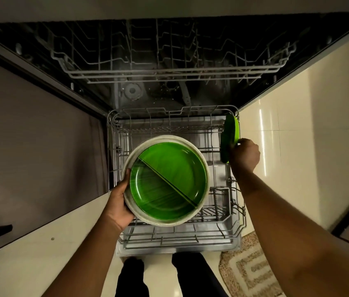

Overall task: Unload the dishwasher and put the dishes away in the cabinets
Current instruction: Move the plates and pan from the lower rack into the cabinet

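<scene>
Gripping upright green plate (230,136) by lower edge, right hand (244,156) at right wall of lower rack (169,239); plate stands on edge, long axis running front-to-back. Left hand (119,205) curls round rim of stacked plates (165,181), held flat above rack, well left of upright plate.

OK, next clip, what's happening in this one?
A person stands over an open dishwasher with its lower rack pulled out. The left hand holds a stack: a green divided plate lying in a larger white plate. The right hand grips another green plate on edge at the rack's right side. The upper rack looks empty.
</scene>
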